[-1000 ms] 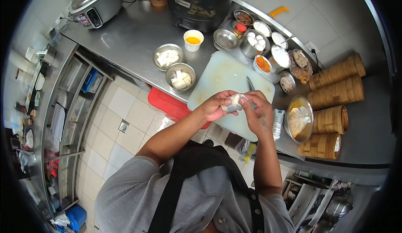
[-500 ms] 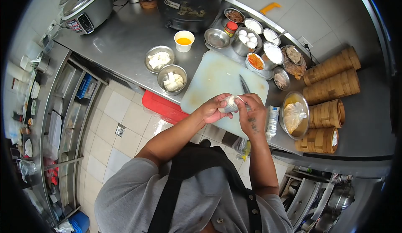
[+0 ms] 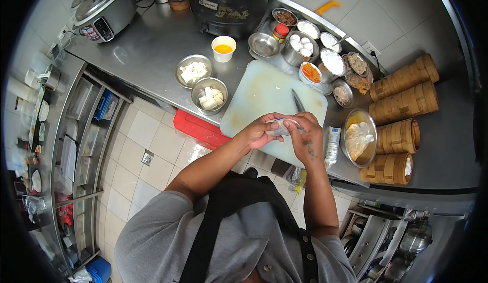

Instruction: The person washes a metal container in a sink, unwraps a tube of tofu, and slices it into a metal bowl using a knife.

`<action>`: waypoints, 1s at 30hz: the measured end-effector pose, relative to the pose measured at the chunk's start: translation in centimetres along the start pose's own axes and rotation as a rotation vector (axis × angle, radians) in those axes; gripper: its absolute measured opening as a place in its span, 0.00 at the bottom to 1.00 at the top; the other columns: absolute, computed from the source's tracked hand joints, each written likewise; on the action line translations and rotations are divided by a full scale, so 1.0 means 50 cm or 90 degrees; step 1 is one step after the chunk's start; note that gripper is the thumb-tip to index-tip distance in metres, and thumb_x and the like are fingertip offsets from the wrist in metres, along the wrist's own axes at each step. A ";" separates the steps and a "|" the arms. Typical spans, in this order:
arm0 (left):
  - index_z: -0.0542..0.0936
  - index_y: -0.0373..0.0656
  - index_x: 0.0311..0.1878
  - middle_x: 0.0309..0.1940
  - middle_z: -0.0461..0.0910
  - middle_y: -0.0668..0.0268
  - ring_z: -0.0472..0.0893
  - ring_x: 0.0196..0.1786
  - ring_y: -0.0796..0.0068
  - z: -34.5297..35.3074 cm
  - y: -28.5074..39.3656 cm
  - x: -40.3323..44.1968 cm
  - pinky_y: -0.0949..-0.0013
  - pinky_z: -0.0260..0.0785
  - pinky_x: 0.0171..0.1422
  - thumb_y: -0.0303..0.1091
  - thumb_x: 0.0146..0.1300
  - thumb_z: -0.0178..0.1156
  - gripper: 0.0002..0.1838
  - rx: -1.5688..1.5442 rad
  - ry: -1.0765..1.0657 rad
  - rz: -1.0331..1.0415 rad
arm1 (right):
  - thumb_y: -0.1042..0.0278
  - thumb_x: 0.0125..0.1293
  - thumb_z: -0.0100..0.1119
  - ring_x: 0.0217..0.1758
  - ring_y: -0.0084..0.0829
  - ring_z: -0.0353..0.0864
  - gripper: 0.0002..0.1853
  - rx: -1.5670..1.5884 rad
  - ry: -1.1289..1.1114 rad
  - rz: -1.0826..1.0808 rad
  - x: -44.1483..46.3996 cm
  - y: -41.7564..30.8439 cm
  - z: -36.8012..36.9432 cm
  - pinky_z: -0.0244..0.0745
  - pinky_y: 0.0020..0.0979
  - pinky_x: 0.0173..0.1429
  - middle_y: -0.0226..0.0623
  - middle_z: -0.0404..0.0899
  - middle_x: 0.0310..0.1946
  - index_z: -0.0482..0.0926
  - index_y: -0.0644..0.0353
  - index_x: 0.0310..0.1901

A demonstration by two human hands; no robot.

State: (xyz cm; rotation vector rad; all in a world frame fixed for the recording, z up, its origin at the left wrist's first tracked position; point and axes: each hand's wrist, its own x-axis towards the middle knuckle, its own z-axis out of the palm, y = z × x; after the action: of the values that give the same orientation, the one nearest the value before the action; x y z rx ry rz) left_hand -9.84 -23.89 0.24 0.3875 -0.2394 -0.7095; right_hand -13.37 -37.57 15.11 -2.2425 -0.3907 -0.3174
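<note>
Steel counter [image 3: 152,54] runs from the upper left of the frame across to the right, in what looks like a tiled kitchen. Along its back at the top stand a big black pot [image 3: 231,8] and, farther left, a rice cooker [image 3: 104,8]. Pale and bare apart from a few scraps and a knife, the cutting board [image 3: 259,85] takes up the middle. Bamboo baskets [image 3: 404,105] lie on the right of the frame, with a metal bowl [image 3: 360,116] holding a plastic bag [image 3: 360,139] just beside them. Left of the board, two small metal bowls [image 3: 208,82] hold white chunks [image 3: 210,99]; a cup [image 3: 223,57] of yellow liquid sits above them.

The left hand [image 3: 260,132] and right hand [image 3: 309,134] meet at the board's near edge, thumbs and fingers pinched together on a small pale packet [image 3: 279,127], which is held up over the board. The knife [image 3: 298,100] lies on the board behind the right hand, untouched.

The packet seems to be partly closed, though the fingers hide much of it. The work on it looks unfinished, as both hands hold it and it is not set down. Plenty of white chunks remain in the bowls.
</note>
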 end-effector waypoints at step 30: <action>0.75 0.44 0.58 0.53 0.74 0.55 0.80 0.52 0.59 -0.055 -0.008 -0.002 0.62 0.81 0.47 0.50 0.56 0.70 0.30 -0.078 -0.069 -0.037 | 0.60 0.66 0.54 0.39 0.30 0.81 0.14 0.709 0.340 0.769 -0.478 0.246 -0.054 0.74 0.31 0.40 0.35 0.81 0.40 0.76 0.58 0.47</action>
State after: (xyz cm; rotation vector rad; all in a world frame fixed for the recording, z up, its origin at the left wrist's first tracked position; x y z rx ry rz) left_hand -9.22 -23.37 -2.42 0.2398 -0.2866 -0.8000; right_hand -30.96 -51.38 -0.06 -0.9213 0.8714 0.0053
